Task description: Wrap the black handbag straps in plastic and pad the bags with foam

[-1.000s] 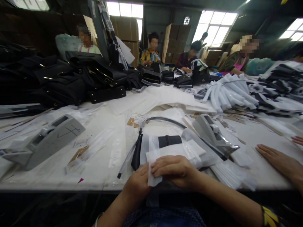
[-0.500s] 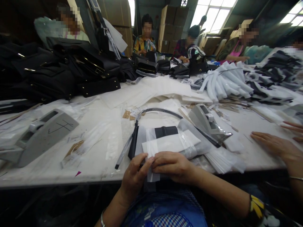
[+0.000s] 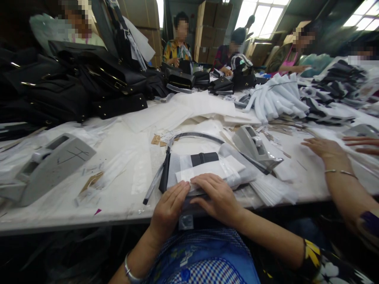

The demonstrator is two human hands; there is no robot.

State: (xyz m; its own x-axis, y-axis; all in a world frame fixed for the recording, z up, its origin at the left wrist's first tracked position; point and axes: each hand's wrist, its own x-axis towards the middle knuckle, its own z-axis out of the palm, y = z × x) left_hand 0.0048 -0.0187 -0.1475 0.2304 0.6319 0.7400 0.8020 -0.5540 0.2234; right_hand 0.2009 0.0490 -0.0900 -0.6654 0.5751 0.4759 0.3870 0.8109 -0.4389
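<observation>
A black handbag [image 3: 164, 173] lies in front of me on the white table, partly covered in white tissue paper [image 3: 180, 161]. Its handle [image 3: 192, 135], wrapped in clear plastic, arches behind it. A folded white sheet [image 3: 204, 169] rests across the bag's front. My left hand [image 3: 170, 201] presses its outstretched fingers on the near edge of this wrapping. Beside it, my right hand [image 3: 217, 195] lies with fingers extended over the same edge, thumb apart. Whatever is under the fingers is hidden.
Grey tape dispensers stand left [image 3: 56, 169] and right [image 3: 256, 146] of the bag. Black handbags [image 3: 74, 86] pile up at the back left. White foam-like tubes [image 3: 275, 96] lie at the back right. A co-worker's hand [image 3: 322, 152] rests on the table at right.
The white strip that hung over the bag's near edge between my fingers no longer shows there. My fingers have gone from pinching to lying stretched out. The co-worker's arm has come further in from the right.
</observation>
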